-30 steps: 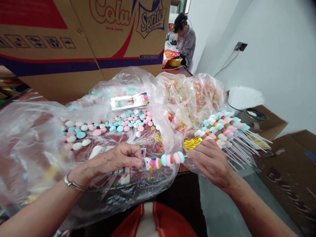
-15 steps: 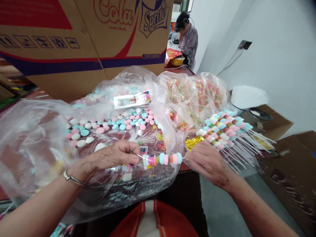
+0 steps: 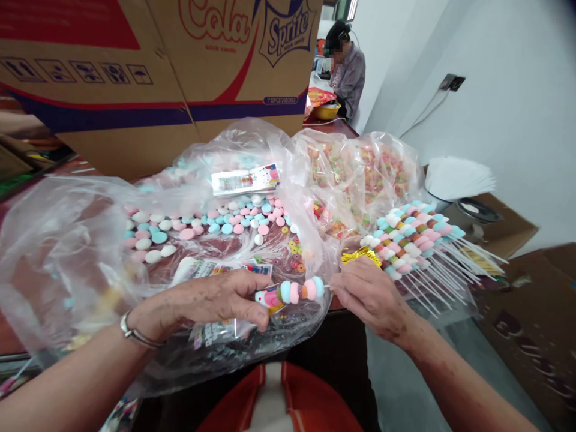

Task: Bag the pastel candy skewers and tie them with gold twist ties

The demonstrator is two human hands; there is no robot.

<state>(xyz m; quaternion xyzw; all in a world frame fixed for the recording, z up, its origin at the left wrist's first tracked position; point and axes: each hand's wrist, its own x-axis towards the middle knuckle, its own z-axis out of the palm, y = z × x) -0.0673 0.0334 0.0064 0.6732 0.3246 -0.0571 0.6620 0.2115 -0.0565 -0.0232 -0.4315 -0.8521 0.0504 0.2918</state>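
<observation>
Candy skewer [image 3: 294, 292] — plump, matte, rounded — above crinkled plastic [image 3: 288, 330]

Over the table's near edge, a marshmallow skewer [image 3: 294, 292] is held nearly level, right end slightly higher. Puffy pale-blue and pink pieces sit snugly, with thinner green and brownish ones among them. A colourful printed wrapper [image 3: 270, 298] covers the left end; a short white stick [image 3: 327, 287] pokes out at the right.

Place: candy-packing workshop | large printed carton [image 3: 243, 72] | bulk bags of sweets [image 3: 335, 161] | heaped candy skewers [image 3: 411, 235] | co-worker [image 3: 352, 75] beyond
</observation>
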